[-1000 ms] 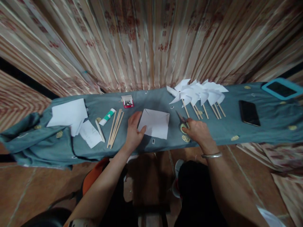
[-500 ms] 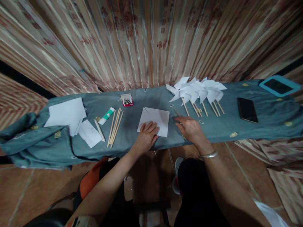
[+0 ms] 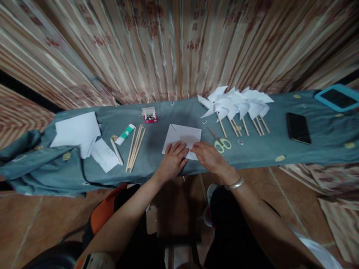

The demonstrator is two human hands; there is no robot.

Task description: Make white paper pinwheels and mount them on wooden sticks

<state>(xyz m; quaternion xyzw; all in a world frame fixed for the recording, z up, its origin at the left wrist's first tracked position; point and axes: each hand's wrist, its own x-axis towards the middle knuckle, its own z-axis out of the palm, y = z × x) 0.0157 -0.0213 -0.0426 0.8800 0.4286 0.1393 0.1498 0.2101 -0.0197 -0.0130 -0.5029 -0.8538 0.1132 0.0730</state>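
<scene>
A square sheet of white paper (image 3: 182,132), with cuts running in from its corners, lies on the cloth in front of me. My left hand (image 3: 172,158) rests flat on its lower part, fingers spread. At the sheet's lower right edge, my right hand (image 3: 209,155) has its fingertips drawn together on the paper; what exactly sits between them is partly hidden. Just beyond that hand lie scissors (image 3: 222,144) with light green handles, blades pointing up and left.
Several white paper pinwheels on sticks (image 3: 235,104) lie behind right, beside a black phone (image 3: 298,128) and a blue-framed tablet (image 3: 338,98). Leftward are a small box of metal pins (image 3: 150,115), wooden sticks (image 3: 136,149), a glue tube (image 3: 125,134), a white pen-like stick (image 3: 116,151) and paper sheets (image 3: 77,129).
My right hand has let go of the scissors, leaving them on the cloth, and moved left onto the paper's edge. My left hand has stayed on the sheet.
</scene>
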